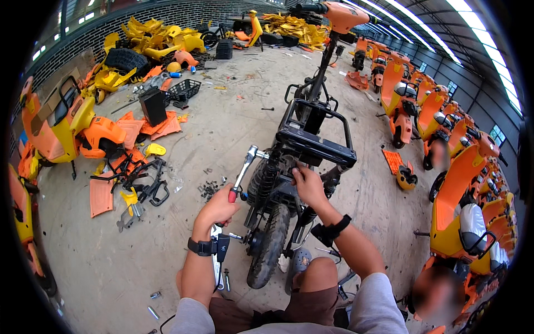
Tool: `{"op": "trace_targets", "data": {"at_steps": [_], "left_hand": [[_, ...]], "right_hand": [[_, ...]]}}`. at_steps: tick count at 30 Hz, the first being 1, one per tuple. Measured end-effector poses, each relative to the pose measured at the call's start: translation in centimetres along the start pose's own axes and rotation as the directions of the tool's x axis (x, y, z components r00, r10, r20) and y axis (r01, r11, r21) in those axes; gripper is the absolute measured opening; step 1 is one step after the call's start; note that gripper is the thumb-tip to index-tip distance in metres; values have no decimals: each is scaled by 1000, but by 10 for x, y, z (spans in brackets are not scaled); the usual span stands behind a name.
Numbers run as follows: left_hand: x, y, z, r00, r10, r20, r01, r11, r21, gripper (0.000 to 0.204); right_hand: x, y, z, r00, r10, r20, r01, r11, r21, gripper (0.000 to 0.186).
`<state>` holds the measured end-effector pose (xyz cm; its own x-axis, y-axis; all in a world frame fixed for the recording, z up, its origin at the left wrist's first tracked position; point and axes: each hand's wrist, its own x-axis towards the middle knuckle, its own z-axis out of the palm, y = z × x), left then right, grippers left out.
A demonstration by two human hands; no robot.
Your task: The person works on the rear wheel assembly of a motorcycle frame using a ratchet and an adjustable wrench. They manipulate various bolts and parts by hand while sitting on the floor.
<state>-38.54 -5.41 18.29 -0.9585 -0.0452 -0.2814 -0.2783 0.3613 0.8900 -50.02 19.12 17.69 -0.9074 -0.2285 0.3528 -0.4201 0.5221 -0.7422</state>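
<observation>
A stripped black scooter frame stands in front of me, its rear wheel toward me. My left hand is wrapped round the red handle of a ratchet wrench. The wrench slants up, and its head, with a socket on it, meets the top of the left shock absorber. Just under the rear rack, my right hand has its fingers bent inward against the frame; what they hold, if anything, is hidden.
Small bolts lie left of the wheel. Sockets and a silver wrench are on the floor near my left forearm. Orange and black parts lie farther left. Rows of orange scooters line the right; yellow panels are heaped behind.
</observation>
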Motion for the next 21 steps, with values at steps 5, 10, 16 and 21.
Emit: {"op": "trace_targets", "data": {"at_steps": [5,10,16,21], "left_hand": [[-2,3,0,1000,12,11,-12,1000,0,42],[-3,2,3,1000,20,2,-20,999,-25,32],[-4,4,3,999,26,-18,-26,999,-22,31],[-4,1,2,1000,22,-11,-22,999,-32,36]], "right_hand": [[-13,3,2,982,-182,-50,156,930,-334,36],[-12,7,6,962,-267,-50,212,855,-474,41],[-18,11,11,949,-293,-111,221,878,-424,43],[-14,11,9,960,-273,-68,221,882,-417,43]]}}
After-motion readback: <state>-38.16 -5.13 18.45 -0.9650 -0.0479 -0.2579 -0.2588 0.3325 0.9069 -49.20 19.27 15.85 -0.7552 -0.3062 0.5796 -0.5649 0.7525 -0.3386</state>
